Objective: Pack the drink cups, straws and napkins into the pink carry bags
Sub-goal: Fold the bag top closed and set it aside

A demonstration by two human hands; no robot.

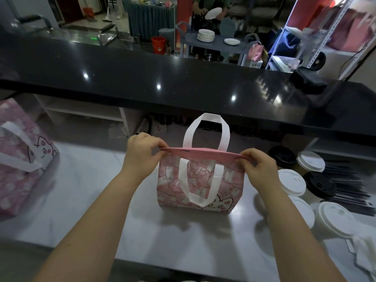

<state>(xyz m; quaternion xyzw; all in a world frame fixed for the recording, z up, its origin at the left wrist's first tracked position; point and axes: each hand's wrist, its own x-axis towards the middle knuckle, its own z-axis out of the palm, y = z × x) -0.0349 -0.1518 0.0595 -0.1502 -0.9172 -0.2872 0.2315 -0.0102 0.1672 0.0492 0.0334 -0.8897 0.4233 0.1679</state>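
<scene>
A pink carry bag [200, 186] with a cat print and white handles stands upright on the pale counter [101, 200] in the middle of the view. My left hand [142, 153] pinches the left end of its top rim. At the rim's right end, my right hand [259, 165] pinches it too. The rim is pulled flat and closed between them. One white handle stands up behind, the other hangs down the front. Several drink cups with white lids [292, 185] and black lids [320, 184] stand at the right, beside a pile of black straws [350, 188]. White napkins [362, 253] lie at the lower right.
A second pink carry bag [20, 157] sits at the left edge of the counter. A raised black counter [162, 78] runs across behind the work surface. Beyond it are a cart with white plates [205, 35], a red bucket [158, 44], a shelf rack and a person holding a plate.
</scene>
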